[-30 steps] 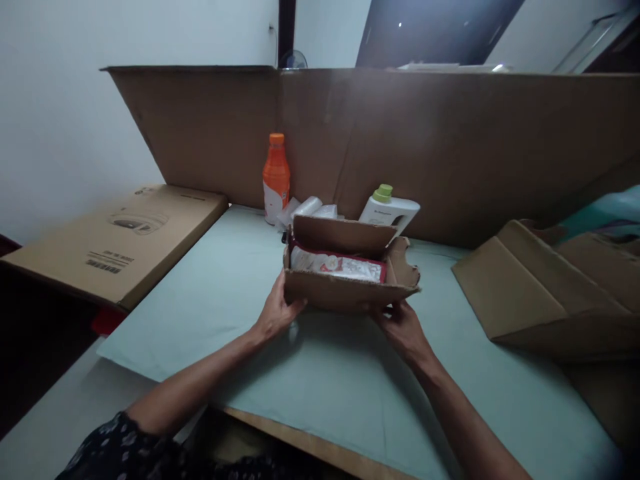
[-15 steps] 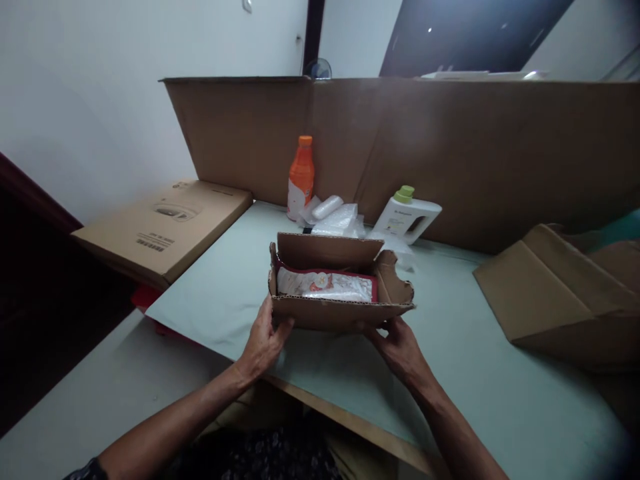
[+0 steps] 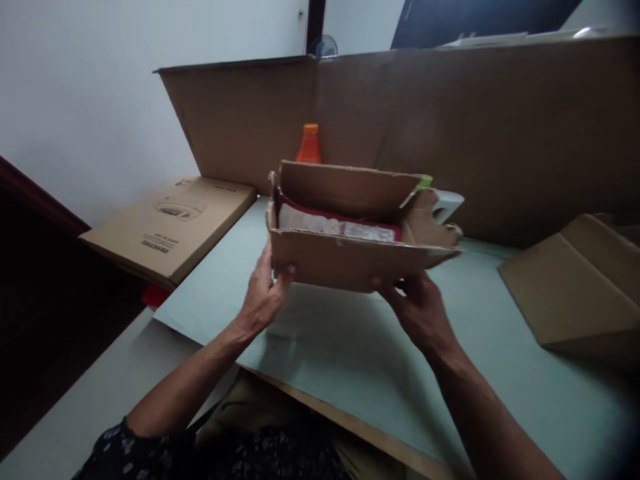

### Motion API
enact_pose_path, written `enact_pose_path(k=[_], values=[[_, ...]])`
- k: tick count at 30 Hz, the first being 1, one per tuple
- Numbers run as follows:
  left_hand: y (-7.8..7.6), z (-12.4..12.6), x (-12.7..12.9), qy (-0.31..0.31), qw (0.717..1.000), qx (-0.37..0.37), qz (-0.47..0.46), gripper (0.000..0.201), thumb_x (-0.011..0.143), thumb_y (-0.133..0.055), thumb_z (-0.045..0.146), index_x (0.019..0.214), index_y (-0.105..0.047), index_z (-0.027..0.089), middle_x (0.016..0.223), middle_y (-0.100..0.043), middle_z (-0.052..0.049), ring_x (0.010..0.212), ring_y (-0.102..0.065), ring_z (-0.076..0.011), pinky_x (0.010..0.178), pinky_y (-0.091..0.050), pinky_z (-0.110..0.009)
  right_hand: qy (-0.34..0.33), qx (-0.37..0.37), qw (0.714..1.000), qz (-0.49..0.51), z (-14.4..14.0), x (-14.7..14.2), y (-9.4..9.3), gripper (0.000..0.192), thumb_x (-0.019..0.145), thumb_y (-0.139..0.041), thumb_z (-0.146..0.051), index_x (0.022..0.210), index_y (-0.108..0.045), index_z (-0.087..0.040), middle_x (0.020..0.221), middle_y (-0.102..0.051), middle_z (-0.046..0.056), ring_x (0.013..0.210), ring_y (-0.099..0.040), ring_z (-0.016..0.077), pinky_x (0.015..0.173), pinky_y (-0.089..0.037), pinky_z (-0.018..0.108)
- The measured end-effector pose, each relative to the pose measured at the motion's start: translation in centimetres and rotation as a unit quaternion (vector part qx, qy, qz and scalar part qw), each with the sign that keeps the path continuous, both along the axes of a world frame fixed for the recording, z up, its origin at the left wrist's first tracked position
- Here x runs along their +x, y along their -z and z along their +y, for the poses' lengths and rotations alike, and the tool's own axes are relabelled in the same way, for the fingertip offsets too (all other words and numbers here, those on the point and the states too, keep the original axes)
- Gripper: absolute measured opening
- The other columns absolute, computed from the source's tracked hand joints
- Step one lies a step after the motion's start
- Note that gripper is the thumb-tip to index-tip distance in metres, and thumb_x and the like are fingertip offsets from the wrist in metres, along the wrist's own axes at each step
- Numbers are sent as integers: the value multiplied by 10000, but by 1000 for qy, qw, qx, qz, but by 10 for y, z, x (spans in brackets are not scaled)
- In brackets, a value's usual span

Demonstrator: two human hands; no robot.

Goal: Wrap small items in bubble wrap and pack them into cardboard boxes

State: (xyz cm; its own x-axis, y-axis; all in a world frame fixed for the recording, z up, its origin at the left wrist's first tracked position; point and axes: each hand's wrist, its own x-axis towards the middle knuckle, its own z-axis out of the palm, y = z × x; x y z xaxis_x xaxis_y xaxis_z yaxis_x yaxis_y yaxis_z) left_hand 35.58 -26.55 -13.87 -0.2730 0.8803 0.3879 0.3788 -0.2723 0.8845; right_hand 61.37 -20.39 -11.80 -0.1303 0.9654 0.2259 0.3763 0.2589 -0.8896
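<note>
An open cardboard box [image 3: 330, 263] with torn flaps is held up above the table, its right side tilted slightly down. My left hand [image 3: 263, 293] grips its lower left corner, thumb on the near wall. At the lower right, my right hand [image 3: 417, 310] is closed on the bottom edge, some of its fingers hidden under the box. Inside lies a red and white printed packet [image 3: 340, 225], its lower part hidden by the near wall. Behind the box show the top of an orange bottle [image 3: 309, 145] and part of a white jug [image 3: 450, 203] with a green cap.
A flat printed carton [image 3: 170, 223] lies at the left of the pale green tabletop [image 3: 330, 347]. Another open cardboard box [image 3: 575, 287] stands at the right. A tall cardboard panel [image 3: 450, 127] runs along the back.
Both hands have raised the cardboard box up and closer to me. It now hides the bubble wrap and much of the bottle and jug. The view has shifted slightly.
</note>
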Motion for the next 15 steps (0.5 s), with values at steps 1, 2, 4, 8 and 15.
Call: enact_pose_path(k=[1,2,4,8,15], values=[[1,4,1,8,1000,-3,8,618,974,-529,466,1517,-378,215,1468,-537,-141,1334,-514,-304,1094,-451,-494,6,1,1000,5,3,2,1,534,759,-747,-591,1099,-621,-200,1053,-733,113,878,-702,276,701,-586,395],[4,6,4,20,1000,-9,13,606,974,-529,443,1518,-385,218,1467,-541,-140,1336,-512,-307,1098,-449,-503,20,2,1000,7,5,7,4,528,751,-753,-589,1088,-621,-205,1046,-734,109,871,-703,273,697,-587,393],[15,10,11,41,999,-25,10,597,971,-530,401,1524,-389,228,1455,-557,-133,1331,-516,-311,1104,-446,-517,48,2,999,3,9,16,14,523,735,-765,-586,1075,-623,-214,1024,-736,98,854,-704,271,683,-589,392],[42,10,8,46,997,-63,-25,667,949,-561,374,1561,-340,232,1463,-555,-127,1349,-503,-321,1117,-438,-524,31,-30,999,-19,21,14,40,525,697,-790,-581,1033,-628,-212,972,-739,94,816,-705,277,650,-586,390],[70,-11,-30,44,994,-98,-17,757,882,-660,396,1553,-358,218,1531,-484,-152,1426,-432,-343,1173,-370,-545,-15,-60,997,-37,39,-5,73,540,687,-772,-628,1007,-619,-221,970,-750,101,846,-715,294,693,-596,409]])
